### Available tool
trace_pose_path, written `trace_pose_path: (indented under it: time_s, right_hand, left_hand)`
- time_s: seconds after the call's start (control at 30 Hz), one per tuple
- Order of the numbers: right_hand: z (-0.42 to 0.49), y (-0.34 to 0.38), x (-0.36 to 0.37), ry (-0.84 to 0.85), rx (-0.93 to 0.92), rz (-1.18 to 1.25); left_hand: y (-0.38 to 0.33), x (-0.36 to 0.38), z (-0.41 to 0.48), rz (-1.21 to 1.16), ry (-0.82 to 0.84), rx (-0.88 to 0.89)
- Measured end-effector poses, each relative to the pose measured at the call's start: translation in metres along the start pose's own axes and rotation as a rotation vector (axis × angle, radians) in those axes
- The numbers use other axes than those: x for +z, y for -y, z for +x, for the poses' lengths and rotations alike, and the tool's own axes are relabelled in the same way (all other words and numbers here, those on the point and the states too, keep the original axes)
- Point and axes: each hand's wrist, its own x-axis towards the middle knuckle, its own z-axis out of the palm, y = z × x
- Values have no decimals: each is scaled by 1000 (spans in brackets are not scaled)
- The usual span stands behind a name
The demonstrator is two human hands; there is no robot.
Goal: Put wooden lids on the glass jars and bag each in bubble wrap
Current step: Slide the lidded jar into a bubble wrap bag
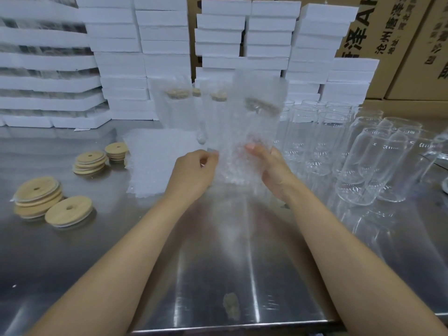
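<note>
A glass jar with a wooden lid [260, 105] stands inside a bubble wrap bag [252, 122] at the middle of the steel table. My left hand [194, 170] pinches the bag's lower left edge. My right hand [271, 166] holds the bag's lower right side, fingers curled round it. Behind it stand more bagged jars [174, 105] with lids showing through the wrap. A stack of flat bubble wrap bags [155, 161] lies left of my hands. Loose wooden lids [70, 210] with centre holes lie in small piles at the left.
Several bare glass jars [363, 161] stand at the right of the table [218, 275]. White foam boxes [164, 40] are stacked along the back and left. Brown cartons [400, 44] stand at the back right. The table's front edge is near me.
</note>
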Motion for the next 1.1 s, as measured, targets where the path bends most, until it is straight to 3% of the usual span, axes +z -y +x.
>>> trace_pose_path:
  time_s: [0.07,0.17,0.3,0.57,0.63,0.73,0.83,0.97,1.03,1.1]
  right_hand:
    - [3,3,-3,31,-18,110]
    - [3,6,-6,56,-31,70]
    - [4,-2,-8,51,-35,-134]
    - [-4,-12,-6,146,-1,-331]
    - [-4,-8,-5,150,-15,-273]
    - [1,1,-3,91,-36,39]
    - [6,-3,0,-68,72,212]
    - [16,-26,-2,-117,171,217]
    - [19,-27,-5,-196,172,197]
    - [21,-28,-8,-200,118,116]
  left_hand:
    - [-2,-1,4,-127,81,-118]
    - [-6,1,4,-427,148,-262]
    - [9,8,4,-73,-40,-53]
    - [22,11,5,142,-11,49]
    - [18,6,6,117,-54,90]
    - [11,0,6,52,-33,57]
    - [6,1,5,51,142,-4]
    - [2,6,1,-39,424,-28]
    - [2,13,-4,-70,410,-9]
    - [2,25,-7,-190,274,59]
